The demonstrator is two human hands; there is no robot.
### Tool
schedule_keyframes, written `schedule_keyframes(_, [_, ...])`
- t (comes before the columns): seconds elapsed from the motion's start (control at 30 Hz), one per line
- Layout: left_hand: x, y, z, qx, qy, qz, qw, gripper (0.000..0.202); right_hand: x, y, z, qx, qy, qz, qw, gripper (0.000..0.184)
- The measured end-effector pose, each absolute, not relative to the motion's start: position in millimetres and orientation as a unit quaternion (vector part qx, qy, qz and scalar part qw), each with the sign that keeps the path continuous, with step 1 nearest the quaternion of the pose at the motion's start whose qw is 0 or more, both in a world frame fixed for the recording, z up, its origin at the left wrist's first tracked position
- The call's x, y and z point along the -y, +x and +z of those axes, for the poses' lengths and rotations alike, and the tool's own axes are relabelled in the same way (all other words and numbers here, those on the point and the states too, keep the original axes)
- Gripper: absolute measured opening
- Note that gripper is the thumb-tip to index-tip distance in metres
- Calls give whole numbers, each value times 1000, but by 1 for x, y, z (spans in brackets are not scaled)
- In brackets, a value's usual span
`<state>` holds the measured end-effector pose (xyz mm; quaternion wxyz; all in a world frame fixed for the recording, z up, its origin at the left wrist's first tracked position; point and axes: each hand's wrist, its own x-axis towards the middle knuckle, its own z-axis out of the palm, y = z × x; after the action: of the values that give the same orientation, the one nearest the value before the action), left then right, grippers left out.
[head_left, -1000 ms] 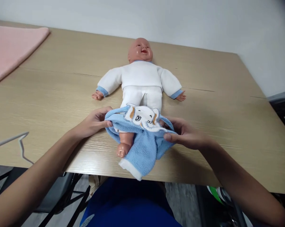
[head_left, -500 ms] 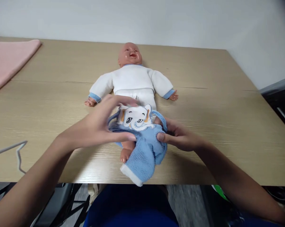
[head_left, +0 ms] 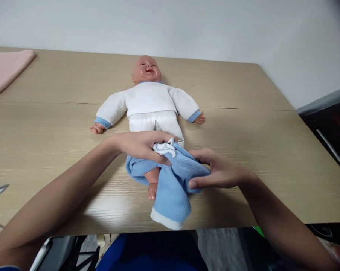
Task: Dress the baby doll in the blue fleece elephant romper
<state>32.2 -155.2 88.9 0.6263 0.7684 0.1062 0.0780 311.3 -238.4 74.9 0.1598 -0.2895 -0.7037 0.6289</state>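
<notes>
Blue garment (head_left: 174,197): bunching, white-cuffed, lying around the doll's (head_left: 151,97) leg by the tabletop's (head_left: 243,150) front edge.
Left hand (head_left: 143,146): pinching its white patch (head_left: 166,149).
Right hand (head_left: 216,170): holding cloth, half curled.

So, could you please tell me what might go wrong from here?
The blue cloth is bunched between the left hand and right hand, so it might twist. The doll's bare foot, poking out, might snag on it. The white cuff, by the table edge, could slip over.
</notes>
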Motion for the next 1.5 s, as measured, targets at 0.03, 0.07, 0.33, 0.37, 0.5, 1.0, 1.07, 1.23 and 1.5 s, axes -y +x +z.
schedule_keyframes(0.03, [156, 32, 88, -113, 761, 75, 634, 30, 238, 312, 76, 695, -295, 642, 138, 41])
schedule_keyframes(0.07, [157, 31, 87, -120, 754, 68, 642, 33, 238, 313, 77, 687, -299, 650, 124, 39])
schedule_keyframes(0.33, [152, 23, 90, -138, 708, 6, 692, 49, 231, 319, 64, 600, -301, 679, 298, 27])
schedule_keyframes(0.37, [150, 22, 89, -157, 702, 15, 695, 49, 232, 320, 60, 581, -304, 694, 297, 29])
schedule_keyframes(0.5, [146, 19, 86, -155, 702, 35, 694, 39, 235, 317, 55, 546, -297, 744, 244, 47])
schedule_keyframes(1.0, [168, 21, 94, -141, 518, -162, 828, 34, 239, 311, 63, 637, -278, 700, 165, 29])
schedule_keyframes(1.07, [164, 20, 96, -109, 555, -117, 817, 28, 240, 309, 63, 636, -259, 694, 218, 27])
schedule_keyframes(1.23, [150, 20, 93, -66, 714, 36, 696, 23, 246, 309, 62, 581, -315, 714, 230, 53])
schedule_keyframes(1.5, [154, 19, 83, -98, 610, -17, 786, 40, 244, 306, 50, 526, -236, 787, 218, 87])
